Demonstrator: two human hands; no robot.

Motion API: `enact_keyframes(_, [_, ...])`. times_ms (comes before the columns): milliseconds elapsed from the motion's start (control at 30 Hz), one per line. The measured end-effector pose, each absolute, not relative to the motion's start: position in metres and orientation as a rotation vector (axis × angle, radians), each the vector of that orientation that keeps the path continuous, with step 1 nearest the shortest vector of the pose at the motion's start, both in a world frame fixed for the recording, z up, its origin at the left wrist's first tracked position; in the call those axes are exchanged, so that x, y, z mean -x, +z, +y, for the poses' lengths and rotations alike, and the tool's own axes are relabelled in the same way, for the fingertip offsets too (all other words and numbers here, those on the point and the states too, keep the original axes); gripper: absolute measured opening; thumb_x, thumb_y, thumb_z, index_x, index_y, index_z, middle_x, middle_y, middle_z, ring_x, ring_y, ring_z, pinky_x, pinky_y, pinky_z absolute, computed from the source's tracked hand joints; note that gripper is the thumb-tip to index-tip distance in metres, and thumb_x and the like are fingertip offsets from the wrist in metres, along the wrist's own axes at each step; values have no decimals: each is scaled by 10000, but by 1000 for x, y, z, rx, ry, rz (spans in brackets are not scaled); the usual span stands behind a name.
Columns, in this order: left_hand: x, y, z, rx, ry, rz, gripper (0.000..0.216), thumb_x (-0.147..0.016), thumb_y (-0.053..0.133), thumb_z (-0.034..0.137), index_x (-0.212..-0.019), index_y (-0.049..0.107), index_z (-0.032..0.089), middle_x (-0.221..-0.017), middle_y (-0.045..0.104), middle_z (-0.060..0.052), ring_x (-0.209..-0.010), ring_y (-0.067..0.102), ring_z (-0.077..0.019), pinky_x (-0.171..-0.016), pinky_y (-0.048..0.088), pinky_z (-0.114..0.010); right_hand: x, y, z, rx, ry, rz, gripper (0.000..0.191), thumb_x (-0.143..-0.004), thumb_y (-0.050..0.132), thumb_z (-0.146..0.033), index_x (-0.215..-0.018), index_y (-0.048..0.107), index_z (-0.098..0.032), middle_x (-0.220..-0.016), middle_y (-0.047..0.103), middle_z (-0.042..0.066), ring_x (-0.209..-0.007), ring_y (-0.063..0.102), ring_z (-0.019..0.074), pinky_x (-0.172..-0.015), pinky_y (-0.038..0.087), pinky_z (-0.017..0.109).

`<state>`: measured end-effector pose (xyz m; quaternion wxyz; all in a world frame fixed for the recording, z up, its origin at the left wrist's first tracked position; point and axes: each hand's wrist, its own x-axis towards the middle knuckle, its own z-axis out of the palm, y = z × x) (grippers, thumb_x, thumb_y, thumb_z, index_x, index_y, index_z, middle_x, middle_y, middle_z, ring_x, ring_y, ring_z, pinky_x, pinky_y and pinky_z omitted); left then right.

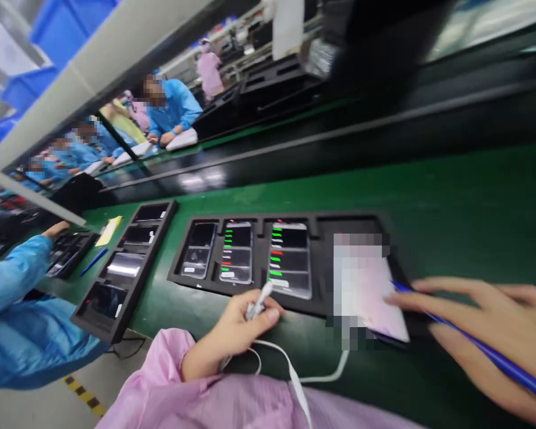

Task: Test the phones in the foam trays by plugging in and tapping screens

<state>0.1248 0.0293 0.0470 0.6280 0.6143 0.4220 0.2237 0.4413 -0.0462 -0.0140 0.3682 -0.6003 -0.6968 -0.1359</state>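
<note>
My left hand (227,330) is closed on the end of a white cable (267,292) in front of the black foam tray (322,262). The cable's slack hangs over the bench edge and my lap. My right hand (491,325) grips a blue pen (477,345), its fingertips at the right side of a phone (390,313) with a bright pinkish screen. That phone lies in the tray's rightmost part; blurring covers some of it. Left of it, a phone with coloured text lines (290,262), a similar phone (236,256) and a darker phone (199,253) fill the other slots.
A second foam tray (136,286) with several phones lies to the left, near a blue pen (93,262) and yellow paper (109,231). A co-worker's blue sleeve (18,274) reaches in at far left. A dark ledge (250,155) runs behind the green bench (464,208).
</note>
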Motion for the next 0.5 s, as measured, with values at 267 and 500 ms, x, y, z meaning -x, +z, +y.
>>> enact_keyframes(267, [-138, 42, 29, -1286, 417, 938, 634, -631, 775, 759, -783, 560, 183, -474, 280, 126, -402, 198, -42, -430, 154, -214, -424, 17, -50, 1407, -117, -1764, 480, -1052, 337, -402, -881, 763, -263, -864, 752, 36, -898, 666, 201, -884, 324, 438])
enact_keyframes(500, [-176, 40, 0, -2060, 218, 1101, 290, -932, 563, 425, -885, 682, 165, -719, 692, -47, -625, 599, -166, -608, 368, -265, -421, 20, -53, 1212, 28, -1971, 483, -1045, 361, -410, -795, 734, -233, -747, 716, 14, -880, 656, 195, -935, 286, 456])
